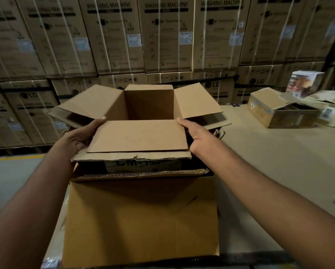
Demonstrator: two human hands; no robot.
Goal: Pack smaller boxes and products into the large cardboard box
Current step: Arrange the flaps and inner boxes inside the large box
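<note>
I hold a plain brown smaller box (137, 135) with all its top flaps spread open, its inside looking empty. My left hand (79, 136) grips its near left side and my right hand (193, 134) grips its near right side. The box sits in or just above the mouth of the large cardboard box (141, 216), whose near flap hangs down toward me. Below the near flap a dark printed panel (143, 165) shows inside the large box's rim; I cannot tell which box it belongs to.
The large box stands on a cardboard-covered table (259, 152). At the right back lie an open worn carton (275, 111) and a colourful product box (304, 83). A wall of stacked washing-machine cartons (162, 35) fills the background. Floor with a yellow line (13, 158) lies to the left.
</note>
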